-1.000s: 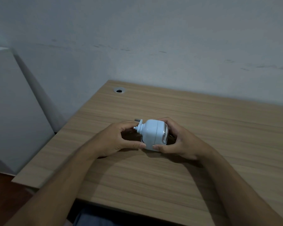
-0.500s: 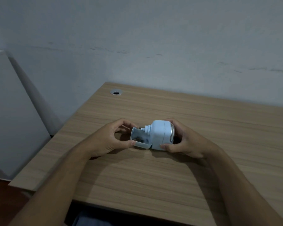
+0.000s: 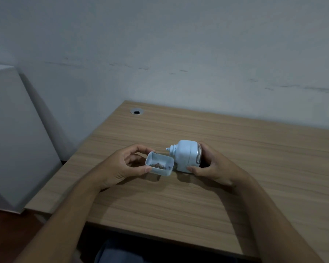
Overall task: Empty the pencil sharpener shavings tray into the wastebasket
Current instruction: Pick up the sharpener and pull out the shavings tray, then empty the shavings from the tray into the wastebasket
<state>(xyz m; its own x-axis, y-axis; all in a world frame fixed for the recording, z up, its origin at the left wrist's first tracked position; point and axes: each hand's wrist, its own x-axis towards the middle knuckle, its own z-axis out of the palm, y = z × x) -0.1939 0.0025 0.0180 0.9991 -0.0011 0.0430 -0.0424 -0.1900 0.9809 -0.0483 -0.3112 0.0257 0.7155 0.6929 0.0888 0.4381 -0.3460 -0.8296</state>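
Shavings tray (image 3: 160, 165) is held in the left hand (image 3: 122, 166), grip closed on it w/ thumb at the near edge & fingers behind, open side up, brown shavings (image 3: 157, 165) seen inside. It's just beside the sharpener body (image 3: 186, 155), fully out of it. Sharpener is gripped by the right hand (image 3: 213, 166), low over the wood table (image 3: 254, 149). Wastebasket can't be seen.

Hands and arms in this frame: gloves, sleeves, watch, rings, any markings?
Both bare. The left hand and right hand show no gloves and no rings that can be made out. Forearms are uncovered down to the frame's bottom edge: no sleeves, watch, bands or markings visible. Lighting is dim, so fine detail is hard to tell.
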